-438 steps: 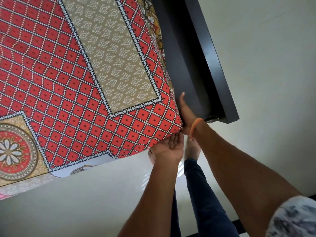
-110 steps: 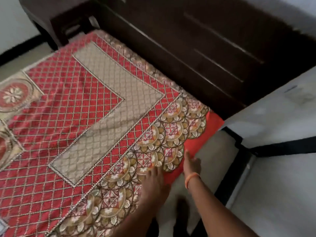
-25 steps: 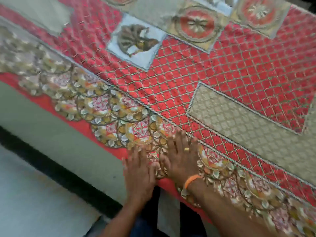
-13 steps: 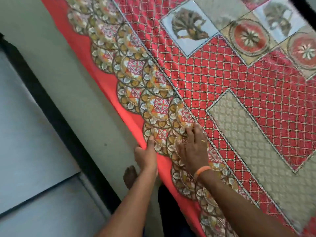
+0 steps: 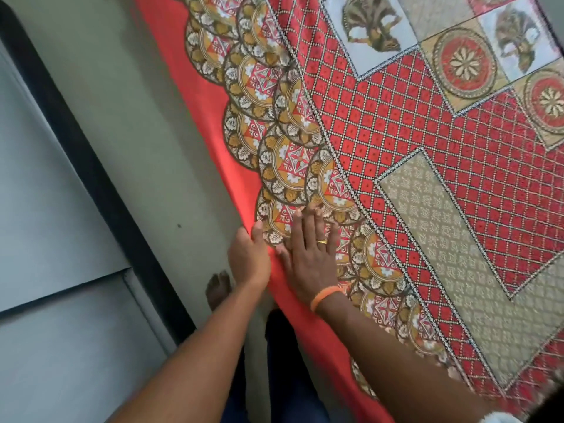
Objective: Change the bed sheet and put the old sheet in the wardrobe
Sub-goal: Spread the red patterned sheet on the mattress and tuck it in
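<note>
In the head view, the right hand (image 5: pixel 308 254) is lying flat with its fingers straight and spread a little, palm pressing down on the bed sheet (image 5: pixel 412 154) just inside the sheet's near-left edge. A ring (image 5: pixel 322 241) is showing on one finger and an orange band (image 5: pixel 326 297) is circling the wrist. The left hand (image 5: pixel 248 257) is sitting just beside it, to the left, right at the hanging edge of the sheet; its thumb is resting on top of the patterned border while its other fingers are curling over the plain red edge, out of sight below, so it is gripping the edge there. The two hands are nearly touching.

The sheet is lying spread over the bed, filling the right and far part of the picture, under and to the right of both hands. Its edge and scalloped border of round medallions are running diagonally from the far centre to the near right, with the red diamond field and beige panels lying further right. The plain red strip is hanging down the bed's side toward the pale floor (image 5: pixel 128 123). A bare foot (image 5: pixel 217 288) is standing on the floor just below the left hand, and a dark band (image 5: pixel 91 184) is crossing the floor further left.
</note>
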Demonstrator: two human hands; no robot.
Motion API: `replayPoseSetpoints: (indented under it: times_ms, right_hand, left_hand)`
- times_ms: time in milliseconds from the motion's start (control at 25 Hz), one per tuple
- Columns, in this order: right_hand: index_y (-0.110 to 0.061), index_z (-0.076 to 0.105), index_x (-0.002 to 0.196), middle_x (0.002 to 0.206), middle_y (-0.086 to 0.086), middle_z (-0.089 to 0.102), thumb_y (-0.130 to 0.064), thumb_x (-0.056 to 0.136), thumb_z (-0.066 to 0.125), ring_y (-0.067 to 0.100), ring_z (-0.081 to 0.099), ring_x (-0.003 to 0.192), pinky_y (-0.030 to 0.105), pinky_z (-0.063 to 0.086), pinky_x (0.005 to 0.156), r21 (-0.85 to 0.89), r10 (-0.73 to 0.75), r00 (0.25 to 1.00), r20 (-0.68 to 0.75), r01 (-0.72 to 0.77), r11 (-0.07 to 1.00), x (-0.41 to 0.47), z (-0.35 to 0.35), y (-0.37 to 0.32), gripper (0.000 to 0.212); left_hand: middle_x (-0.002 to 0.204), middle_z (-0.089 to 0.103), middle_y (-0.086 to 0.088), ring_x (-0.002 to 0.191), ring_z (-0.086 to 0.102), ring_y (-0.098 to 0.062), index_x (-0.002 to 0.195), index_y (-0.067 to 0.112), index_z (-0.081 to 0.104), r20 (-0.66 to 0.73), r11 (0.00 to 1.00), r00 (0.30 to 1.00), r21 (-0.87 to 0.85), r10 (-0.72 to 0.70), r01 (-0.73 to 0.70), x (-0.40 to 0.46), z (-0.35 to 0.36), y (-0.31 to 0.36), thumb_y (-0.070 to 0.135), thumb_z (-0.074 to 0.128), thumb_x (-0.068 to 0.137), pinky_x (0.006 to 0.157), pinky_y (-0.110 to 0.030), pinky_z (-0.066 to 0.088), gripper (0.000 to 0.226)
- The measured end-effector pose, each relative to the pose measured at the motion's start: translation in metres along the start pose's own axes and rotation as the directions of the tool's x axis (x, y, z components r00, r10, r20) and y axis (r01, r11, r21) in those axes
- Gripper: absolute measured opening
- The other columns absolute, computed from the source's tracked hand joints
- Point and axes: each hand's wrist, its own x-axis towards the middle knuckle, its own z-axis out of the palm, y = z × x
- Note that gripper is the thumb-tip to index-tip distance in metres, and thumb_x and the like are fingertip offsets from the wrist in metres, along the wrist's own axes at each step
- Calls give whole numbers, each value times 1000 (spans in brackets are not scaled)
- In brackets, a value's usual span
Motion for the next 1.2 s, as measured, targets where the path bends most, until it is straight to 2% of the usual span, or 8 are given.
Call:
replayPoseSetpoints:
  times_ms: [240,400,480,560,680,880,1000,1200]
  right_hand:
    - [-7,70,103,129,15,61,-16,92,57,35,52,128,50,36,109,143,-561,802,-206,592,793,-5,-11,16,19]
    - [-20,37,59,65,6,41,-3,90,51,19,52,63,20,32,50,130,311,942,-124,-295,947,42,-50,88,38]
    - [-12,53,79,93,20,55,-25,104,34,23,55,83,29,45,74,73,405,911,81,-410,909,61,-38,96,33]
    - [-1,30,145,155,25,21,-52,102,18,38,23,143,52,11,118,51,381,922,72,-385,922,61,-15,69,68]
    - [-9,0,154,161,16,-11,-54,98,21,33,-13,149,56,-15,115,79,57,998,-10,-56,995,49,-6,5,75]
    - [-6,62,119,135,17,55,-20,89,43,36,53,125,53,39,107,271,-576,815,-66,570,776,76,-34,-40,38]
    - [-9,64,103,105,9,65,-17,91,51,30,61,95,44,51,82,468,-186,939,-290,309,828,114,-66,-43,19]
    - [-8,55,115,114,9,55,-23,93,58,22,53,97,40,50,83,530,196,928,-317,1,848,210,-89,-37,27]
  left_hand:
    - [126,62,-20,111,62,-36,122,-4,55,23,852,861,-133,-508,506,29,28,-24,9,60,89,90,-37,51,36]
    - [116,63,-9,96,59,-24,121,2,54,144,836,908,-356,-392,417,24,43,-17,16,51,91,81,-33,47,33]
    - [116,66,-8,98,62,-22,121,7,57,280,811,913,-431,-297,396,25,51,-6,35,46,95,84,-35,50,40]
    - [114,67,-5,101,63,-24,119,10,59,338,820,890,-383,-305,426,28,56,-10,47,43,97,92,-40,52,47]
    - [95,71,-3,87,66,-22,103,11,65,430,785,838,-364,-336,502,37,35,-16,35,52,97,80,-34,55,28]
    - [69,64,4,56,52,-10,93,18,67,558,663,783,-480,-275,575,80,-17,11,27,38,98,48,-23,35,31]
    - [87,71,3,69,63,-9,102,16,67,539,694,820,-517,-191,501,109,-36,56,43,51,94,63,-24,46,33]
    - [146,44,-6,129,50,-30,147,19,27,431,729,888,-554,-161,401,173,-36,124,75,76,41,104,-56,44,129]
